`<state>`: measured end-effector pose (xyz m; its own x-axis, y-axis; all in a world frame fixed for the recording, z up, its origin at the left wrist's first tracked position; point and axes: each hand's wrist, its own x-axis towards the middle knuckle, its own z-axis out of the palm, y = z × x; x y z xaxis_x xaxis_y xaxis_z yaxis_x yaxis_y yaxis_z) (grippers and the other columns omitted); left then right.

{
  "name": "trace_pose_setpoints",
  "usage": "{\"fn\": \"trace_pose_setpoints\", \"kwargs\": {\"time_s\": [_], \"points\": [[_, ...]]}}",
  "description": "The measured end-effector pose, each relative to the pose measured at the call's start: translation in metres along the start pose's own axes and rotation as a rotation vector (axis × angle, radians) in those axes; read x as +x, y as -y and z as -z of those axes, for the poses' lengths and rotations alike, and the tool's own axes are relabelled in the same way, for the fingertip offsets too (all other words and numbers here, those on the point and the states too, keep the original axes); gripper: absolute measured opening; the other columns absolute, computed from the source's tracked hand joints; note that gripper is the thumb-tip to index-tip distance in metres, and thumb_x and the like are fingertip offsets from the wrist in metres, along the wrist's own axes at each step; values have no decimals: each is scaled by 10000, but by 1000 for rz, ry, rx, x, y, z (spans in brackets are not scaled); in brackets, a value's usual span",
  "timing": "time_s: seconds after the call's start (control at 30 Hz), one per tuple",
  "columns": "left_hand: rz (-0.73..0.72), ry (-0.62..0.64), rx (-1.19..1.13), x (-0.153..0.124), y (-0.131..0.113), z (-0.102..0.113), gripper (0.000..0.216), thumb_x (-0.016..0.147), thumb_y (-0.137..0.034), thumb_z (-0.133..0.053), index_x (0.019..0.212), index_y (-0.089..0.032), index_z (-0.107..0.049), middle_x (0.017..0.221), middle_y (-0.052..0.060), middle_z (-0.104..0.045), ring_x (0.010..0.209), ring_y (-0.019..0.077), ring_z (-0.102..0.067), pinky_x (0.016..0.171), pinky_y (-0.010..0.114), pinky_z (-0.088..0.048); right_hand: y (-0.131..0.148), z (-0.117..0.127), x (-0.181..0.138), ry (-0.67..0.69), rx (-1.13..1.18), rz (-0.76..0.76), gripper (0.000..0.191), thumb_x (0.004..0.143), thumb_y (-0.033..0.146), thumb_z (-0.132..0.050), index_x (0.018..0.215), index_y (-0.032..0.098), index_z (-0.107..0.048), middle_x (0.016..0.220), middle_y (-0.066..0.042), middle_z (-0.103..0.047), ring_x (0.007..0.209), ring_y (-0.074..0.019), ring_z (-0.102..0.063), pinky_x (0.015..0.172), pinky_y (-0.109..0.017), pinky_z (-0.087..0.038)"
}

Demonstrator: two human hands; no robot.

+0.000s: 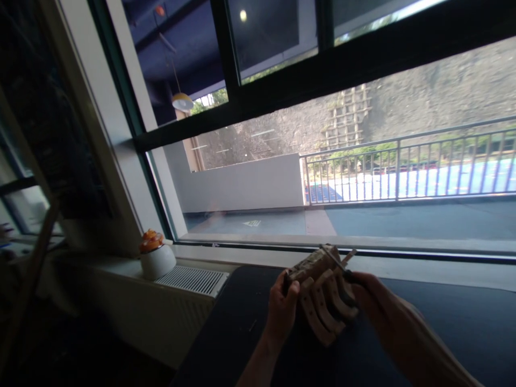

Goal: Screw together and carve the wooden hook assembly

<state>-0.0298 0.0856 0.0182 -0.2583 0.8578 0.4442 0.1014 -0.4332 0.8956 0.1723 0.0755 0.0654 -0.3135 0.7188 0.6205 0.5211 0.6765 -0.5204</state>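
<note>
A light wooden model (320, 293) with several curved ribs is held above a dark table (242, 322). My left hand (282, 309) is closed round its left end, thumb on top. My right hand (373, 303) is closed on a thin dark-handled tool (338, 264) whose tip touches the top of the model near its far end. Both forearms come in from the bottom edge.
A white bowl-shaped pot with an orange top (155, 258) stands on the windowsill beside a white vent grille (191, 279). A large window with dark frames (322, 70) fills the view ahead. A wooden chair frame (28, 279) stands at the left.
</note>
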Motion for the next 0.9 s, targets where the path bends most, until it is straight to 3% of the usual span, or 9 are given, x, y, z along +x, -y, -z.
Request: {"fn": "trace_pose_setpoints", "kwargs": {"time_s": [0.07, 0.13, 0.23, 0.4, 0.77, 0.9], "points": [[7, -51, -33, 2, 6, 1, 311, 825, -328, -563, 1076, -158, -635, 987, 50, -681, 934, 219, -584, 855, 293, -448, -11, -13, -14, 63, 99, -71, 176, 927, 342, -388, 1017, 238, -498, 812, -7, -700, 682, -143, -665, 601, -211, -501], [44, -65, -76, 4, 13, 1, 322, 813, -337, -589, 1078, -160, -633, 990, 48, -683, 940, 214, -585, 858, 289, -449, -19, -32, -25, 33, 65, -69, 111, 882, 313, -427, 909, 229, -493, 743, -18, -688, 625, -163, -655, 549, -226, -495], [132, -42, -159, 5, 20, 0, 354, 812, -387, -615, 1084, -160, -626, 985, 54, -684, 928, 208, -597, 836, 287, -462, -22, -62, -30, 96, 2, -50, 105, 890, 277, -418, 890, 226, -511, 767, -22, -708, 636, -156, -669, 547, -220, -489], [187, -44, -271, 2, 20, -4, 368, 800, -429, -646, 1034, -145, -631, 948, 70, -692, 865, 196, -628, 774, 279, -490, -15, -96, -16, 106, -178, -38, 207, 858, 316, -527, 1022, 192, -558, 786, -49, -736, 697, -218, -707, 554, -264, -477], [168, -1, -261, -3, 8, -2, 367, 789, -426, -671, 1008, -132, -664, 916, 69, -702, 819, 169, -637, 719, 242, -504, -12, -90, -15, 201, -317, -124, 366, 821, 244, -585, 1177, 166, -555, 811, -50, -752, 746, -247, -717, 546, -272, -435], [188, -19, -255, -3, 9, -3, 407, 765, -441, -692, 1018, -124, -666, 909, 80, -711, 807, 178, -645, 703, 246, -505, -7, -88, -12, 215, -322, -171, 360, 860, 311, -556, 1193, 178, -525, 862, -33, -750, 806, -219, -713, 580, -261, -444]]}}
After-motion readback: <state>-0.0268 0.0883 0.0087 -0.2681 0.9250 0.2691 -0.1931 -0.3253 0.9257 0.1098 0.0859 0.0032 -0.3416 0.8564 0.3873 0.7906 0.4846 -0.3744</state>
